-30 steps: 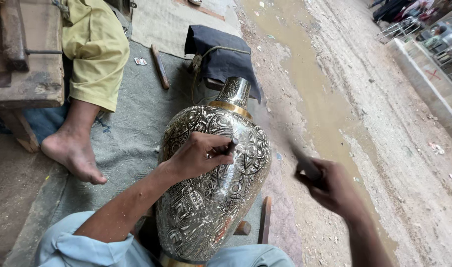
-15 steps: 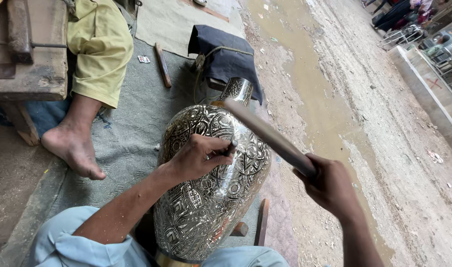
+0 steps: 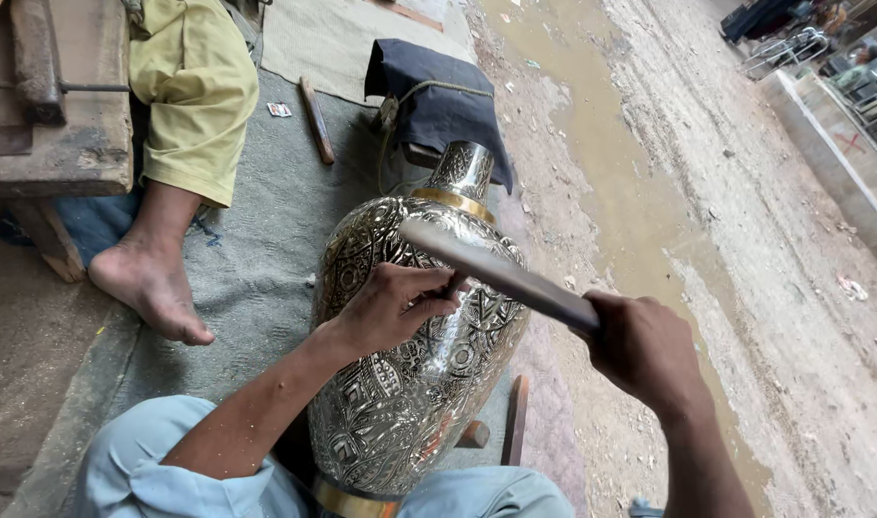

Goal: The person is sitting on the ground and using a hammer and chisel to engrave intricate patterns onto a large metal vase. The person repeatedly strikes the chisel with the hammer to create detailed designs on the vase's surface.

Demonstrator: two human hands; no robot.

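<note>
Vase, engraved metal with a brass collar, lies tilted across my lap, neck pointing far toward a dark cushion. My left hand rests on its shoulder, fingers pinched together on a thin chisel set against the pattern. My right hand is clamped on a flat wooden mallet above the chisel's head. If the blow lands off-centre, I judge it could hit my knuckles or make the point skid and scar the engraving.
</note>
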